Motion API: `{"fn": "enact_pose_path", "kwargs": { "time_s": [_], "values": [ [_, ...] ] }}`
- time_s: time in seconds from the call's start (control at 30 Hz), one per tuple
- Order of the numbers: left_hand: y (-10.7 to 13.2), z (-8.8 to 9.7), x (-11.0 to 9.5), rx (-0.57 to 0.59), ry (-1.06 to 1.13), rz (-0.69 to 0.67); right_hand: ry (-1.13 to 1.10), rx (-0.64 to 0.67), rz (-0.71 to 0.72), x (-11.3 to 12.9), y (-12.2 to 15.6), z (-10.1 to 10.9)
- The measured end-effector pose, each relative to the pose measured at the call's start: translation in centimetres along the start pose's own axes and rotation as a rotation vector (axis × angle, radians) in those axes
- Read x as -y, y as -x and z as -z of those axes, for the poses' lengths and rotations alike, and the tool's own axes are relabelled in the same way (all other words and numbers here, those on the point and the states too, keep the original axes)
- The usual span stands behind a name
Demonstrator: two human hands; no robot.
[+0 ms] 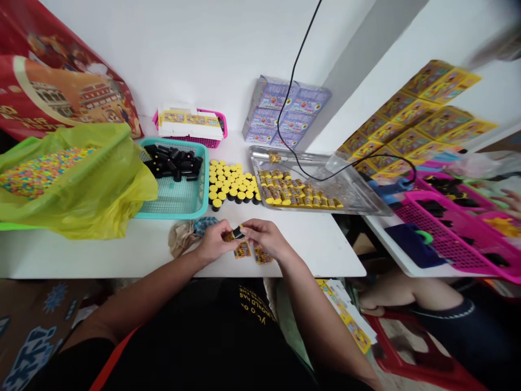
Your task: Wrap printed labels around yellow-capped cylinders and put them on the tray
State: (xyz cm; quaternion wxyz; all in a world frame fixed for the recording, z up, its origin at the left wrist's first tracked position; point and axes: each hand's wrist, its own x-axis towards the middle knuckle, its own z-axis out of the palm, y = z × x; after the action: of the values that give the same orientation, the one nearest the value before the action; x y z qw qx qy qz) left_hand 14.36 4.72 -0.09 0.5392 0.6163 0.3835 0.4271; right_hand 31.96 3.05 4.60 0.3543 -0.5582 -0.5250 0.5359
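Observation:
Both hands meet over the front of the white table around one small black container (238, 232) with a printed yellowish label partly round it. My left hand (215, 241) grips its labelled side, and the fingers of my right hand (264, 234) close on its other end. Just below lie printed stickers (242, 250) and another small stack of stickers (264, 255). Behind my hands stand many yellow-capped black containers (232, 183) in rows. To their right, a metal tray (366, 196) holds labelled containers (299, 191). A crumpled beige cloth (181, 238) lies beside my left hand.
A turquoise basket (173, 203) holds black containers (175, 161). Left of it, a yellow bag (122, 187) lines a bin of colourful candy pellets (44, 171). Purple boxes (285, 108) stand by the wall, with a black cable (291, 81) hanging before them. Another person's leg (411, 290) is at right.

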Motion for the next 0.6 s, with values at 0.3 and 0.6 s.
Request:
{"fn": "enact_pose_path", "kwargs": {
  "time_s": [0.3, 0.6],
  "values": [
    [-0.1, 0.0, -0.4, 0.239, 0.387, 0.287, -0.107, 0.028, 0.056, -0.1, 0.7, 0.5],
    [-0.5, 0.3, -0.7, 0.265, 0.643, 0.413, 0.08, -0.045, 0.261, 0.0, 1.2, 0.3]
  ]
}}
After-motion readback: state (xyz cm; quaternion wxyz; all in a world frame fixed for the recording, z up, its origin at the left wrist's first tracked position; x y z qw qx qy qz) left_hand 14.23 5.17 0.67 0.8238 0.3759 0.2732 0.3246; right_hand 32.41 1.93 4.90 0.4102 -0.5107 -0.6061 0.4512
